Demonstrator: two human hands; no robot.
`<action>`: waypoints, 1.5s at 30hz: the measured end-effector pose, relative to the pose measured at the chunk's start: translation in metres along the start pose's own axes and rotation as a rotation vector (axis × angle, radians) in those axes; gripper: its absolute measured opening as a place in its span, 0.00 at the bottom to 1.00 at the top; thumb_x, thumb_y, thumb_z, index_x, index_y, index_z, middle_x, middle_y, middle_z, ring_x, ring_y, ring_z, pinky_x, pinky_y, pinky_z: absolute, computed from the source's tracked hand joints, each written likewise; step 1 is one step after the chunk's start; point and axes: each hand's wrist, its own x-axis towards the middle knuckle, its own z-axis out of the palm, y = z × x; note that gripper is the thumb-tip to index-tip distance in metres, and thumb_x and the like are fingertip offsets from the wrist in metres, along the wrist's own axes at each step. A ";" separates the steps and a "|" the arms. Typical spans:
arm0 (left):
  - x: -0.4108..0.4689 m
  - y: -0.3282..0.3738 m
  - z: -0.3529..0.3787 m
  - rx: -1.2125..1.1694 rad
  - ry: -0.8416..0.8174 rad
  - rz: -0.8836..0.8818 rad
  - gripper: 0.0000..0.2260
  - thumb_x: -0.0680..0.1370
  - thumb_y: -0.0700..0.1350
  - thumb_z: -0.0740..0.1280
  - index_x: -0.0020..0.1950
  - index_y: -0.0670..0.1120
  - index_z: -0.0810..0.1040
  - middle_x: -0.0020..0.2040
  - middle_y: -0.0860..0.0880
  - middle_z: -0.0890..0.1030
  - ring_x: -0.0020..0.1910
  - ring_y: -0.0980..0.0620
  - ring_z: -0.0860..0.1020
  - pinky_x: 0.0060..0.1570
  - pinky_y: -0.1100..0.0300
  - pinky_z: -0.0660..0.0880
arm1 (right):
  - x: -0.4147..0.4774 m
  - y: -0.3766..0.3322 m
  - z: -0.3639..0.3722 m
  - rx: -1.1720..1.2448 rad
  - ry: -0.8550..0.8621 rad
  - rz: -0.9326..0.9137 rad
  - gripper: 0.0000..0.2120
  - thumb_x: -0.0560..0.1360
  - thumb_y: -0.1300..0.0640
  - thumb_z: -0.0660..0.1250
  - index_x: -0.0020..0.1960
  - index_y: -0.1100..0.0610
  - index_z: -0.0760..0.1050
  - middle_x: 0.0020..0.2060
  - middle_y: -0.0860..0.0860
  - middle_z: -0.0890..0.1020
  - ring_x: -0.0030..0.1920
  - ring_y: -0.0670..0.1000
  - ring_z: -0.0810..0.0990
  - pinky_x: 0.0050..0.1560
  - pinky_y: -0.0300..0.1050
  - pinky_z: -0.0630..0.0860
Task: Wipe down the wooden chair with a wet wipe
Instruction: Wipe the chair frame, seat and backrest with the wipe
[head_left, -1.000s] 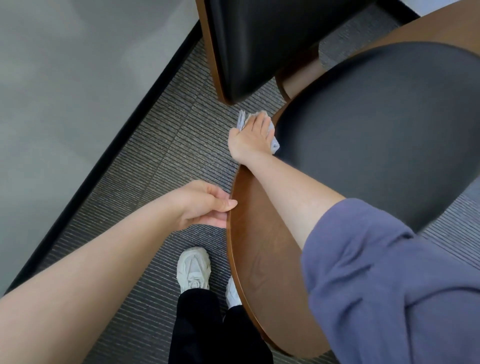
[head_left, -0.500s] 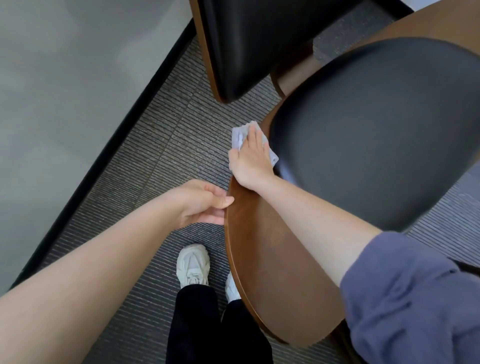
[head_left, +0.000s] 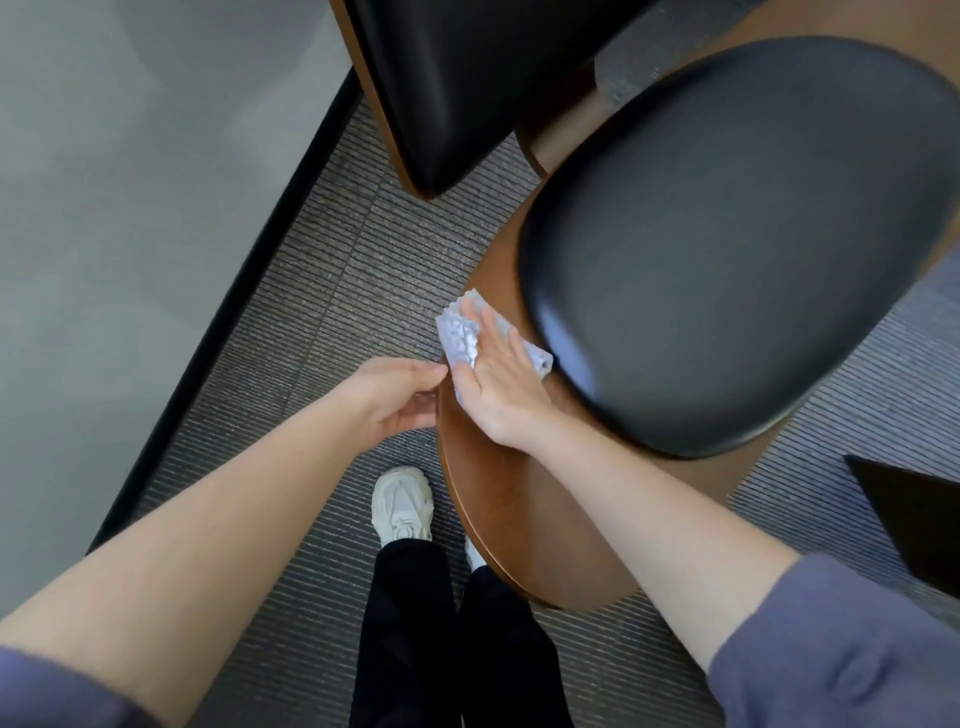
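Observation:
The wooden chair (head_left: 524, 519) has a curved brown wood shell and a black padded cushion (head_left: 737, 249) on top. My right hand (head_left: 498, 384) lies flat on the wood just left of the cushion, pressing a white wet wipe (head_left: 460, 338) against it. The wipe sticks out past my fingers at the chair's left rim. My left hand (head_left: 400, 395) grips the chair's left edge right beside the wipe, thumb on top of the rim.
A second chair with a black cushion and wood edge (head_left: 447, 93) stands at the top. A black skirting strip (head_left: 223, 332) runs along the grey wall on the left. My legs and white shoe (head_left: 402, 504) stand on striped carpet below. A dark corner (head_left: 919, 519) juts in at right.
My right hand has slid the wipe along the wood rim toward me, down to beside my left hand. My left hand has kept its hold on the chair's edge.

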 end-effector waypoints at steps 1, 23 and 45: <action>-0.002 -0.004 0.000 -0.014 -0.003 0.016 0.09 0.81 0.40 0.64 0.56 0.38 0.80 0.50 0.42 0.83 0.41 0.52 0.82 0.33 0.63 0.79 | -0.020 -0.002 0.003 0.019 -0.027 -0.051 0.26 0.82 0.50 0.40 0.80 0.50 0.43 0.79 0.48 0.43 0.77 0.44 0.36 0.77 0.47 0.36; -0.041 -0.015 0.016 0.177 0.157 0.089 0.11 0.78 0.36 0.68 0.60 0.41 0.74 0.48 0.43 0.83 0.43 0.48 0.83 0.37 0.61 0.82 | -0.098 0.016 0.005 -0.009 -0.057 0.075 0.32 0.75 0.46 0.36 0.79 0.49 0.39 0.79 0.47 0.41 0.77 0.46 0.34 0.77 0.53 0.37; -0.033 -0.015 0.047 0.641 0.481 0.137 0.17 0.79 0.37 0.63 0.68 0.43 0.74 0.56 0.40 0.81 0.39 0.44 0.81 0.41 0.53 0.80 | -0.219 0.157 -0.012 -0.116 0.029 0.138 0.29 0.78 0.48 0.37 0.79 0.50 0.38 0.78 0.43 0.40 0.77 0.41 0.36 0.77 0.47 0.37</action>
